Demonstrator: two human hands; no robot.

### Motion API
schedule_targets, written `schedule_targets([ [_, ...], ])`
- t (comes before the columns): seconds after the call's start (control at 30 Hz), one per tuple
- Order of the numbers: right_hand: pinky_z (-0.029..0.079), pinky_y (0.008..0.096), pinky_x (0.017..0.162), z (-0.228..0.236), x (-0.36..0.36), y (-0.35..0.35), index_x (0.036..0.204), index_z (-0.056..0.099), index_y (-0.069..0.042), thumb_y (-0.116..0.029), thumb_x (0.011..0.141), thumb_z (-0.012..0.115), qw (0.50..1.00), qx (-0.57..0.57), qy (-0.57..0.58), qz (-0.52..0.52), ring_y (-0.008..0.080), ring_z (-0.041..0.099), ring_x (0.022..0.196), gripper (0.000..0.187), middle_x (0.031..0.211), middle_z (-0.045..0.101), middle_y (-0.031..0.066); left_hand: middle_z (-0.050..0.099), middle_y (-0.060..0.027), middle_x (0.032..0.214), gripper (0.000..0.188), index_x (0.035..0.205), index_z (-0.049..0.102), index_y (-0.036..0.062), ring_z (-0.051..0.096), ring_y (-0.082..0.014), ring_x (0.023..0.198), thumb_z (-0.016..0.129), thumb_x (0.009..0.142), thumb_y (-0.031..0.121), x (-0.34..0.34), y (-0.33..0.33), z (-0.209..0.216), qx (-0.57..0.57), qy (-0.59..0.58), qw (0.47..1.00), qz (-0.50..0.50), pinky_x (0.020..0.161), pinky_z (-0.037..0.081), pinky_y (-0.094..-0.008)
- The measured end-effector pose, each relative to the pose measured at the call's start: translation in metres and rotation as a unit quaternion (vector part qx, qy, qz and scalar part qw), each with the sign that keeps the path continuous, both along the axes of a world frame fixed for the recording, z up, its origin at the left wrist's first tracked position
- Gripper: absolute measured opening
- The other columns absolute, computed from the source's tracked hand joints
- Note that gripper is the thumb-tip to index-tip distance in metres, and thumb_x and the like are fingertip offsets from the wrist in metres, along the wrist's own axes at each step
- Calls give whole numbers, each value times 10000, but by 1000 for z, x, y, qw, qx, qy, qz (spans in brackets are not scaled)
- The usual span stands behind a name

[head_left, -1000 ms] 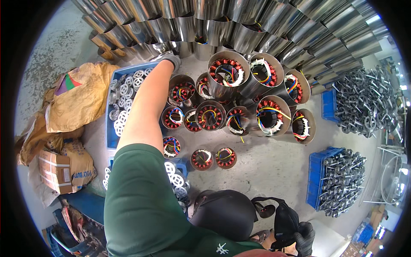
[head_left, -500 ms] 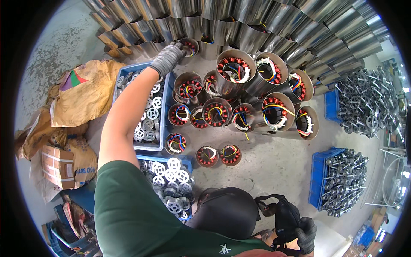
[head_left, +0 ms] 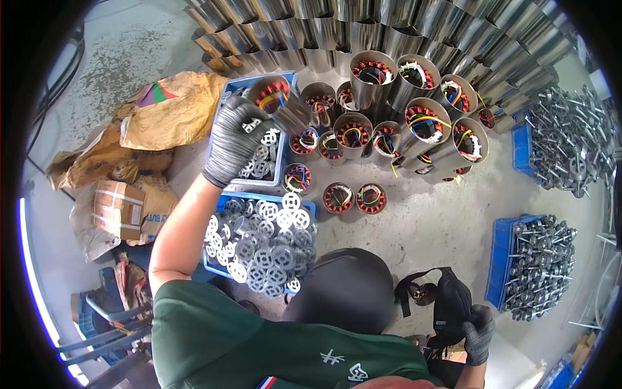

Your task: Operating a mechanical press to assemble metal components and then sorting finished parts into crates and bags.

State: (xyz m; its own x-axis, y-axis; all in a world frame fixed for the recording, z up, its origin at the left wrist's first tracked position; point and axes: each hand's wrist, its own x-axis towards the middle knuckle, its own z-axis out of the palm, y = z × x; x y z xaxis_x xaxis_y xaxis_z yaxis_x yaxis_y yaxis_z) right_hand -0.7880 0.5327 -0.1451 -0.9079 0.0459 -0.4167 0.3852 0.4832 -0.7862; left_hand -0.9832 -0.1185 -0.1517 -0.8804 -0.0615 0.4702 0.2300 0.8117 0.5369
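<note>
My left hand point(head_left: 236, 141), in a grey knit glove, grips a steel motor housing point(head_left: 290, 114) by its side. Red copper windings and yellow wires show inside its mouth. It is raised and tilted over the right rim of a blue crate of metal end caps point(head_left: 262, 155). Beside a black pouch with a strap point(head_left: 452, 308) is my gloved right hand point(head_left: 479, 334), low on the right. Its fingers are curled, and what they hold, if anything, is hidden. More wound housings point(head_left: 353, 133) stand on the floor, right of the left hand.
A second blue crate point(head_left: 304, 205) heaped with end caps stands nearer me. Rows of steel tubes point(head_left: 324, 35) line the back. Blue crates of shafted rotors point(head_left: 541, 266) stand at right; brown sacks point(head_left: 178, 107) and a carton point(head_left: 120, 209) lie at left. A black rounded shape point(head_left: 346, 288) is near my body.
My left hand has come back toward me from the tube rows, bringing a motor housing up over the end-cap crate. The view has shifted; my right hand stays by the pouch.
</note>
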Motion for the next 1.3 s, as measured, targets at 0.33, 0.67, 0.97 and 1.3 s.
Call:
schedule_targets([
  [0.33,502,305,806,14,41,36,1127,608,-13,-94,746,756,995,-66,74,-13,143,594,871,416,972,640,34,628,-177,989,187,879,690,28,640,-356,883,805,733,48,3,55,-109,-12,-93,995,44,781,529,-434],
  [0.67,486,292,842,28,81,57,1211,604,-17,-149,781,833,992,-63,113,-5,147,587,947,505,1093,627,38,644,-143,1122,347,1142,663,79,671,-292,958,664,819,-48,24,76,-123,4,-125,986,108,815,554,-385],
  [0.97,494,315,875,50,87,60,1223,614,-6,-162,788,844,989,-46,139,20,167,605,995,516,1101,641,53,724,-246,886,594,966,745,-10,724,-372,874,645,865,566,30,187,-163,-8,-551,834,-30,796,555,-456],
  [1.3,481,331,803,81,105,72,1150,636,-1,-133,723,797,968,50,240,55,182,575,864,475,1013,635,66,709,-278,931,585,991,759,4,729,-388,907,732,762,542,26,216,-192,-82,-467,875,98,813,556,-460],
])
